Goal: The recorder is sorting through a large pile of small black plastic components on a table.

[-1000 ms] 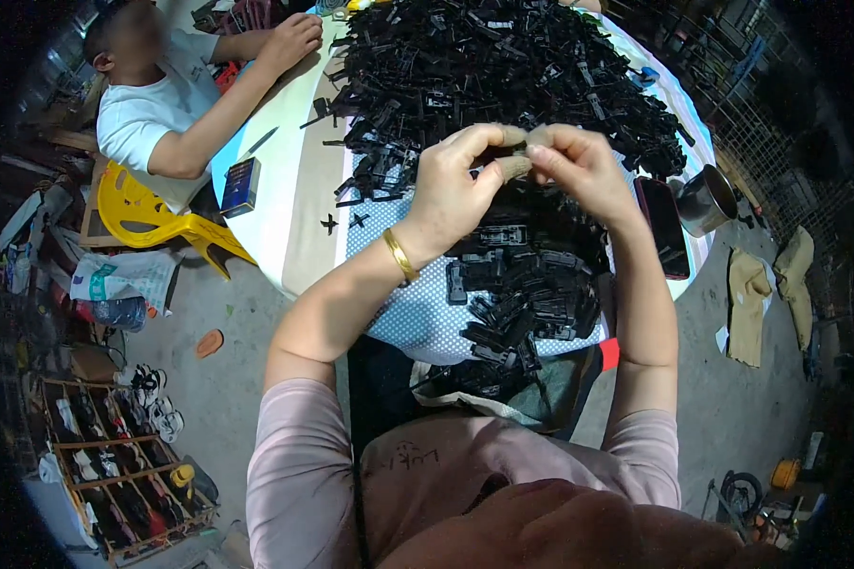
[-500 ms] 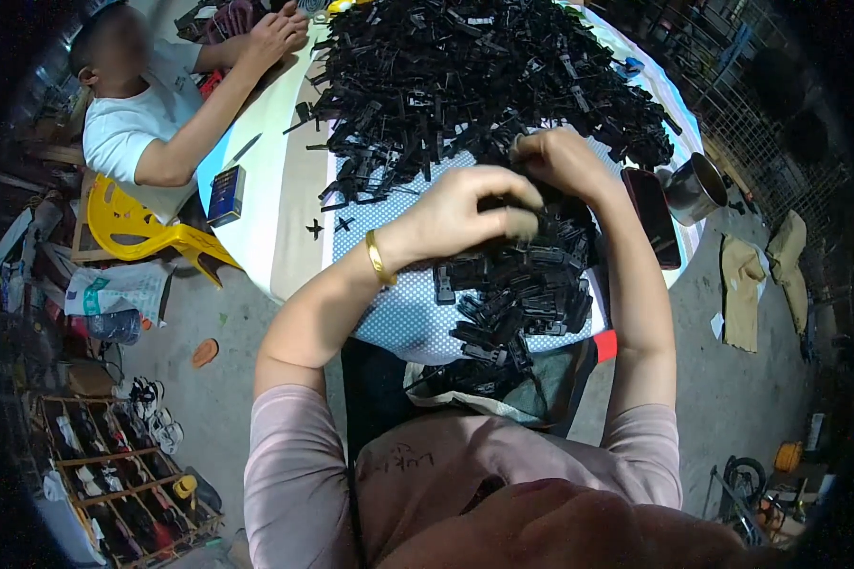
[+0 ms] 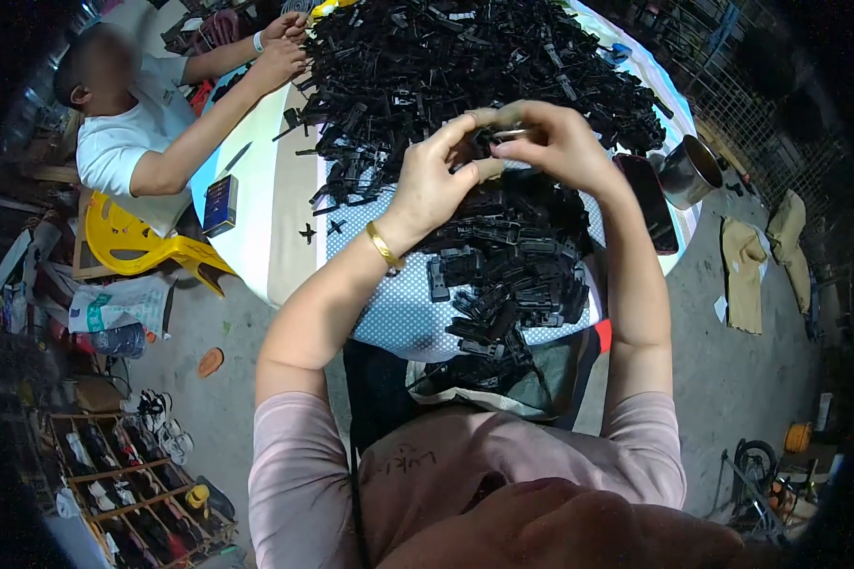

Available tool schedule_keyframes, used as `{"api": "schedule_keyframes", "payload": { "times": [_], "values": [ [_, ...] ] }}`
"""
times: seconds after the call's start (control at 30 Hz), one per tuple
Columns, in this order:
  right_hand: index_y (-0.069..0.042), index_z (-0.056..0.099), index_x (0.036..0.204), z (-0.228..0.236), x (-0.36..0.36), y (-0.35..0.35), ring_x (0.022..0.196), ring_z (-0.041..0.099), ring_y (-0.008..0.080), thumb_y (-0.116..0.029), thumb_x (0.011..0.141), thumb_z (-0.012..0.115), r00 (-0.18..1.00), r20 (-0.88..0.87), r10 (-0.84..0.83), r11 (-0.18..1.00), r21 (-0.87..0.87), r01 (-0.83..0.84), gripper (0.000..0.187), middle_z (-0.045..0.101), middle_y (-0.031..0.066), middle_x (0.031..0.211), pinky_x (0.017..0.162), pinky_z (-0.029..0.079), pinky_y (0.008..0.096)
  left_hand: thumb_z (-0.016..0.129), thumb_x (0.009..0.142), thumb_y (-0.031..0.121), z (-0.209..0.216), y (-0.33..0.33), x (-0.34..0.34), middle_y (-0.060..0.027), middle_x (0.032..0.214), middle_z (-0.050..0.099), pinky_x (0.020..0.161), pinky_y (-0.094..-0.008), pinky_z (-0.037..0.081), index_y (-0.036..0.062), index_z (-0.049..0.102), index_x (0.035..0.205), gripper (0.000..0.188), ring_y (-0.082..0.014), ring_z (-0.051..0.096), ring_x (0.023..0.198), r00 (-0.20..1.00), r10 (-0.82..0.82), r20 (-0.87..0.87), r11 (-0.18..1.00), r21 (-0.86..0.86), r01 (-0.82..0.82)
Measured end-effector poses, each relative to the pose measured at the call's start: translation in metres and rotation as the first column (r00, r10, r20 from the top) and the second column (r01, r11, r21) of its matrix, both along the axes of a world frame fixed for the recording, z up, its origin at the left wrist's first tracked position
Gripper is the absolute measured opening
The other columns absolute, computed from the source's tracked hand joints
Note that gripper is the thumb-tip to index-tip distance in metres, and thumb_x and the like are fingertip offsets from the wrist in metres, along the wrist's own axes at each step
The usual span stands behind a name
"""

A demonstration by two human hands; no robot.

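Note:
My left hand [image 3: 438, 173] and my right hand [image 3: 558, 142] meet above the table, fingertips pinching a small black plastic part [image 3: 499, 136] between them. A gold bangle [image 3: 382, 247] circles my left wrist. Below the hands lies a heap of assembled black parts [image 3: 517, 275] on the dotted cloth [image 3: 399, 308]. Beyond them a large pile of loose black plastic pieces [image 3: 446, 66] covers the far side of the table.
A person in a white shirt [image 3: 123, 142] sits at the left on a yellow chair [image 3: 133, 242], hands [image 3: 280, 47] at the pile. A dark phone [image 3: 647, 201] and metal cup [image 3: 688, 171] stand right. A small box [image 3: 220, 204] lies left. Shoe rack [image 3: 123, 484] on the floor.
My hands dipped down to the heap of parts half a second ago and have lifted again, joined on a small part above the table.

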State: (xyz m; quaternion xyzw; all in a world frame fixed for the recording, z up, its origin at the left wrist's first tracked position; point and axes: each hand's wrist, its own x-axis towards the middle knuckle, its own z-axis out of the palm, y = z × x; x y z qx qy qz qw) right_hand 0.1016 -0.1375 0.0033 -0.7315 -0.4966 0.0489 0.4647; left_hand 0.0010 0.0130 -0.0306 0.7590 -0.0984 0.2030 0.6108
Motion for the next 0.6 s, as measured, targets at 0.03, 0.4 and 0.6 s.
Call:
{"api": "schedule_keyframes", "payload": {
  "times": [0.03,0.4,0.6],
  "values": [
    [0.002,0.058,0.089,0.002,0.005,-0.006,0.064,0.052,0.006,-0.012,0.072,0.068,0.991,0.077,-0.105,0.994,-0.009,0.106,0.024,0.059,0.0019,0.073,0.059,0.043,0.0206,0.06,0.073,-0.006,0.002,-0.001,-0.003,-0.007,0.099,0.056,0.079,-0.0233,0.046,-0.0011,0.042,0.12,0.051,-0.0105,0.054,0.09,0.997,-0.032,-0.075,0.992,-0.121,0.023],
    [0.001,0.064,0.076,-0.027,0.066,-0.033,0.068,0.06,0.031,-0.029,0.063,0.07,0.941,0.274,-0.2,0.75,-0.575,0.327,0.033,0.062,0.019,0.074,0.063,0.046,0.0372,0.06,0.075,0.001,0.01,-0.003,-0.013,0.0022,0.076,0.054,0.058,-0.0148,0.042,0.0024,0.043,0.121,0.049,-0.0017,0.049,0.065,0.986,-0.057,-0.157,0.997,0.051,0.066],
    [-0.001,0.064,0.085,-0.01,0.052,-0.026,0.067,0.061,0.0196,-0.024,0.065,0.069,0.935,0.149,-0.321,0.858,-0.372,0.353,0.031,0.063,0.0125,0.075,0.062,0.047,0.03,0.062,0.074,0.002,0.01,0.0,-0.015,0.0033,0.076,0.051,0.059,-0.0156,0.042,0.0024,0.051,0.109,0.037,-0.0024,0.048,0.063,0.95,-0.246,-0.193,0.949,-0.249,0.195]
  ]
}}
